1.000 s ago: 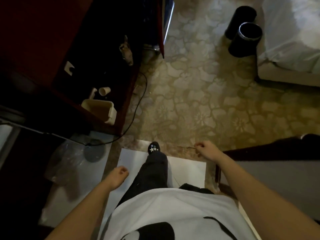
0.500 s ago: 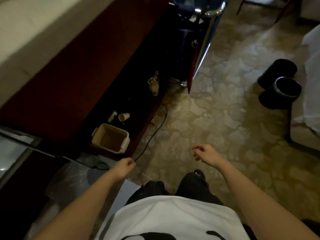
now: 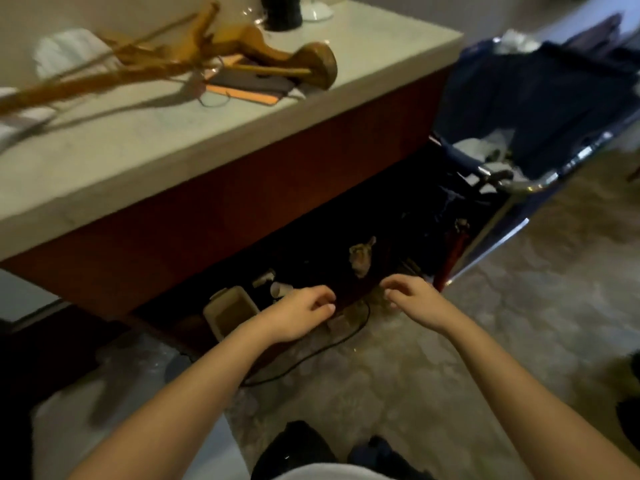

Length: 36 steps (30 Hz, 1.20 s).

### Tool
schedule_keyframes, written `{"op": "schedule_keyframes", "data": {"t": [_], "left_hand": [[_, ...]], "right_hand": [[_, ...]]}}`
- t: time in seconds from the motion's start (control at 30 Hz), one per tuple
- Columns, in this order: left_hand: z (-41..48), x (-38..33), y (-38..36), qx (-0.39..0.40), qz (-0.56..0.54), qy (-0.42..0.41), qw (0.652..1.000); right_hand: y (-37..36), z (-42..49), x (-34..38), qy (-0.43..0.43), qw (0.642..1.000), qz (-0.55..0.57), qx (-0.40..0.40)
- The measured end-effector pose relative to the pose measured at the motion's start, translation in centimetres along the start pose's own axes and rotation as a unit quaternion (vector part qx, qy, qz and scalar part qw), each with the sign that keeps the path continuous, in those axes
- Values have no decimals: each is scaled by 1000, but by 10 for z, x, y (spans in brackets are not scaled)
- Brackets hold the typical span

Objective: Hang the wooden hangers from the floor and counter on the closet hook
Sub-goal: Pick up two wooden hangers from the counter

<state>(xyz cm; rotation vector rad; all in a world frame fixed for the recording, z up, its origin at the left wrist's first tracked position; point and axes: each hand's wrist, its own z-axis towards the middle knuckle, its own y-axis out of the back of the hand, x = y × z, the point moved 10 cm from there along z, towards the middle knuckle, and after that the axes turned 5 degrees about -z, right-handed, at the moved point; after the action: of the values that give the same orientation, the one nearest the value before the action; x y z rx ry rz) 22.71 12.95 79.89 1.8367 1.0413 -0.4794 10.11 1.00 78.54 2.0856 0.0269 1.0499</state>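
A blurred heap of wooden hangers (image 3: 194, 57) lies on the pale counter top (image 3: 145, 147) at the upper left, their broad ends pointing right. My left hand (image 3: 298, 313) and my right hand (image 3: 412, 299) hover side by side in front of me, well below the counter and above the floor. Both are empty, with the fingers loosely curled and apart. No closet hook is in view.
Under the counter's dark red front (image 3: 242, 216) are a beige bin (image 3: 230, 313), paper cups (image 3: 280, 289) and a black cable (image 3: 311, 355). A blue fabric cart with a chrome frame (image 3: 540, 109) stands at the right. Patterned carpet (image 3: 485, 323) covers the floor.
The view has swung up from the floor, bringing the counter and the hangers into sight. Both hands have risen and come closer together.
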Motion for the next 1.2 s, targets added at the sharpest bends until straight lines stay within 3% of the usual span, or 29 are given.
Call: {"op": "schedule_keyframes", "data": {"t": [0.27, 0.57, 0.77, 1.03, 1.2], "left_hand": [[-20, -96, 134, -187, 61, -48, 979], [-61, -141, 290, -358, 175, -70, 915], [-46, -113, 380, -393, 224, -7, 892], [-25, -44, 443, -485, 212, 106, 842], [-16, -22, 442, -491, 166, 102, 849]], "right_hand": [[101, 45, 141, 194, 979, -56, 4], [194, 83, 294, 340, 927, -130, -91], [214, 143, 353, 332, 910, -213, -126], [188, 248, 392, 248, 923, -287, -62], [173, 291, 396, 189, 921, -339, -36]]}}
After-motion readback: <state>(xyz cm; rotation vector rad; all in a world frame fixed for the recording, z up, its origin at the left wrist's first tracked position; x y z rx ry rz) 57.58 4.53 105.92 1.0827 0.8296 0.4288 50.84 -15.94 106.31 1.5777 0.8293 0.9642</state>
